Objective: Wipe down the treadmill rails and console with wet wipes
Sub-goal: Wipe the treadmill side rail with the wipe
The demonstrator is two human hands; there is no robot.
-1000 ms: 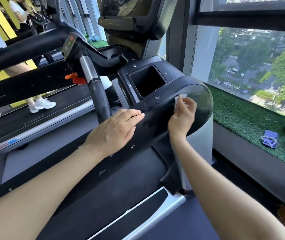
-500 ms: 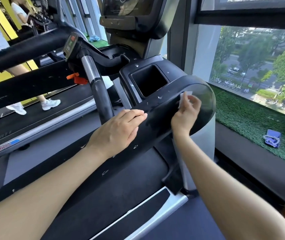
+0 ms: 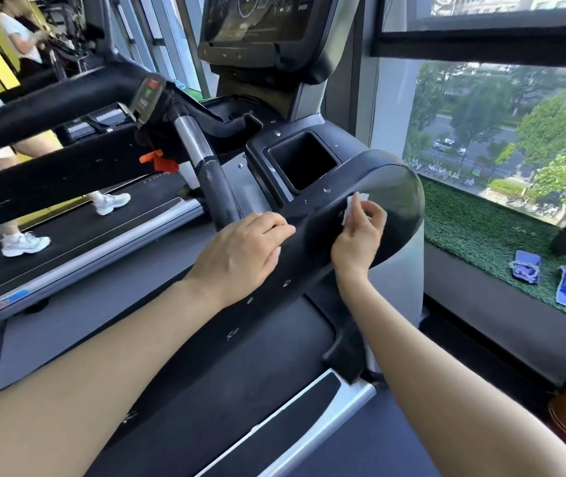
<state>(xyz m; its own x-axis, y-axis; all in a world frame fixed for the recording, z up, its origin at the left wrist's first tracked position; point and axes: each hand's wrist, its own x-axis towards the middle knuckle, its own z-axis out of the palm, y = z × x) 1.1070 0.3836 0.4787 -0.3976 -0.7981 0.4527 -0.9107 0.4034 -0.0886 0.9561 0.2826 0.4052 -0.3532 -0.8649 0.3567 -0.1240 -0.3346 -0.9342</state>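
Presently the right hand pinches a wet wipe against the right rail, the left hand resting flat beside it — console judged outstanding.

both forearms bare; left hand and right hand ungloved

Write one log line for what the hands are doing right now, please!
right hand: pinches white wipe on black rail | left hand: rests flat on rail | console: untouched
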